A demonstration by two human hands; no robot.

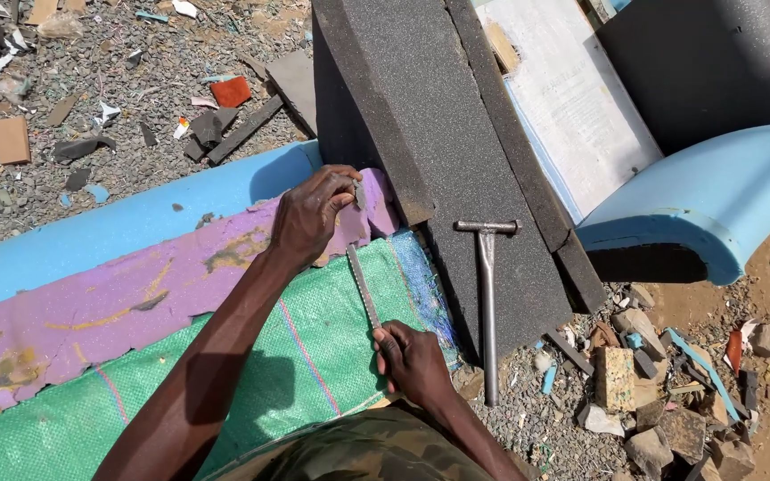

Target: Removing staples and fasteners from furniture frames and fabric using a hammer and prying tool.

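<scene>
My left hand (312, 216) rests on the edge of a purple foam layer (109, 307), pinching a small grey scrap near the far end of a thin serrated blade (363, 285). My right hand (412, 358) grips the near end of that blade, which runs across green woven sacking (296, 356) toward the purple foam. A blue foam slab (126, 223) lies beyond the purple layer. A dark grey foam block (456, 160) stands just right of my hands.
A metal hammer (487, 294) lies on the dark grey foam block. A curved blue foam piece (715, 196) and a white board (572, 98) sit at the right. Foam and wood scraps litter the gravel ground (91, 80) and the lower right.
</scene>
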